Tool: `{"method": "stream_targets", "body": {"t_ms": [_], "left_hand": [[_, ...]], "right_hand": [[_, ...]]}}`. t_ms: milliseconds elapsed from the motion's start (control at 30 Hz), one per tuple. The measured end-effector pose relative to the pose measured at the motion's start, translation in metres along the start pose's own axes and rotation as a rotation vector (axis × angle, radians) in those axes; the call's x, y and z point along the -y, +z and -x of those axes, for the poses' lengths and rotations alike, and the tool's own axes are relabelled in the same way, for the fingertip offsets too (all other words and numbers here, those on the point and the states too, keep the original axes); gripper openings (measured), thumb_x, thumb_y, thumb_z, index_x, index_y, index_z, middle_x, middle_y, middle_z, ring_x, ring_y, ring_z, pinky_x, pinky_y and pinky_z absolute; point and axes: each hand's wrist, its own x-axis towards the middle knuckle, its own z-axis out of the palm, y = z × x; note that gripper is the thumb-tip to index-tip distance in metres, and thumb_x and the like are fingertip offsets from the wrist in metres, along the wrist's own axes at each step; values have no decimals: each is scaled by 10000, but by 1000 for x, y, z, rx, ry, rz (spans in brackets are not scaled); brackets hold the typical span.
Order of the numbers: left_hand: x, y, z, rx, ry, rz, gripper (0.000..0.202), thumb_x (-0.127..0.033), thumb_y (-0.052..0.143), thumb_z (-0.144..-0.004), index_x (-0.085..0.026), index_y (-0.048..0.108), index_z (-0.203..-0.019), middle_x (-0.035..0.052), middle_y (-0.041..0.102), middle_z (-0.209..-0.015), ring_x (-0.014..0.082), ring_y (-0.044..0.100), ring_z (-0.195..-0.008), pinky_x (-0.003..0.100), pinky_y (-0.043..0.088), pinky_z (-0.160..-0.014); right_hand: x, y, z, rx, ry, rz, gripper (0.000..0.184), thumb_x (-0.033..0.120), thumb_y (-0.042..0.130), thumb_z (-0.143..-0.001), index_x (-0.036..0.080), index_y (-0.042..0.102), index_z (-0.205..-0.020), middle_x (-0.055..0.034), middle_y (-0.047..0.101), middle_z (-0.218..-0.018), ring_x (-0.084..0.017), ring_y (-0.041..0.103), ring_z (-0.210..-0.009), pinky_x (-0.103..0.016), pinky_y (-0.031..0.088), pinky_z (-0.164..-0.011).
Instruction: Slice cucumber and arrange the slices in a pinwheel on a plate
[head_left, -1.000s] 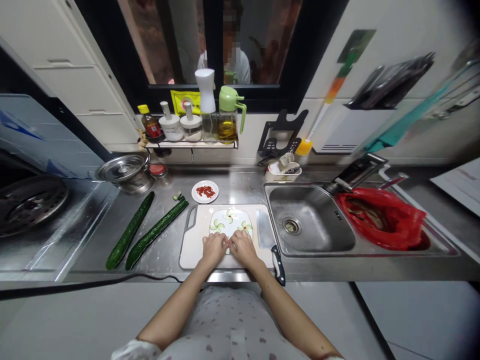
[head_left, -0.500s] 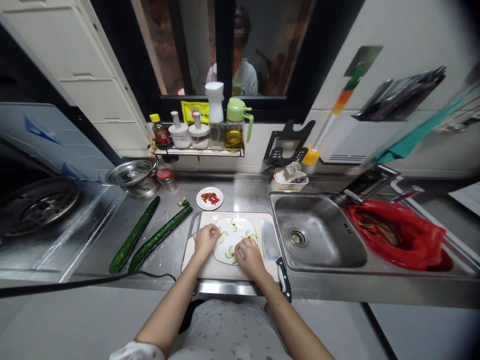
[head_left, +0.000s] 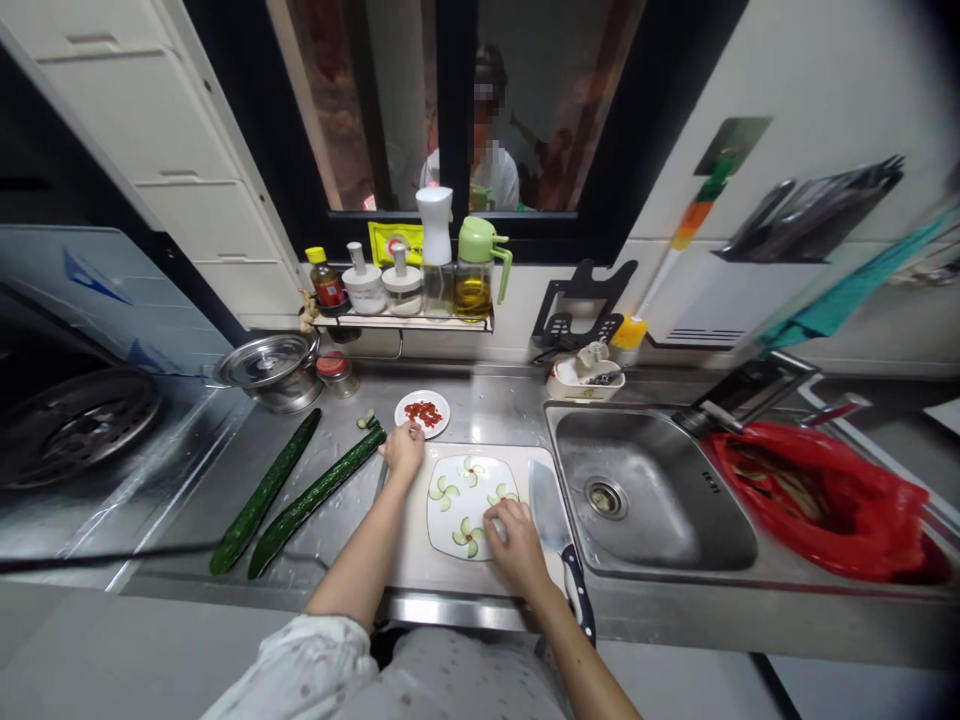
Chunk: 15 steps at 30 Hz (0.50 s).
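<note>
Right now I am holding my left hand (head_left: 405,454) at the near rim of the small white dish (head_left: 444,413), its fingertips drawn close together; I cannot tell whether they are pinching anything. The red bits (head_left: 421,412) are lying in the dish, just beyond those fingertips. The dish is sitting on the counter (head_left: 499,405), just off the far edge of the cutting board (head_left: 411,565), toward its left corner. I am holding my right hand (head_left: 514,540) at the right edge of the square plate (head_left: 444,526), thumb and fingers curled; I cannot tell whether they are meeting. The plate is resting on the board, bearing four pinwheels of cucumber slices (head_left: 471,470). The knife (head_left: 546,497) is lying along the board's right edge, its handle pointing toward the counter's front edge. Two long cucumbers (head_left: 319,500) are lying left of the board.
</note>
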Motion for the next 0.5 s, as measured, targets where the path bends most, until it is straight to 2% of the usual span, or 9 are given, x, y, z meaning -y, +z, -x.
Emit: {"method": "stream_targets", "body": {"t_ms": [233,500], "left_hand": [[-15,19,-18,83,93,-210,232,-314,484,-847,-288,706,-910,67,684,-1059,273,573,-1027,410,323,-859],[-19,29,-32,86,77,-314,292,-327,441,-858,-247,712,-931,117,669,-1086,295,549,-1053,431,313,-847]], "right_hand": [[-3,-4,-1,-19,4,-8,152,212,476,-870,221,604,-789,-51,614,-850,-218,520,-892,-341,417,-805],[-7,-7,1,-38,33,-6,148,215,476,-871,221,604,-798,-52,622,-854,-215,530,-882,-340,417,-811]]}}
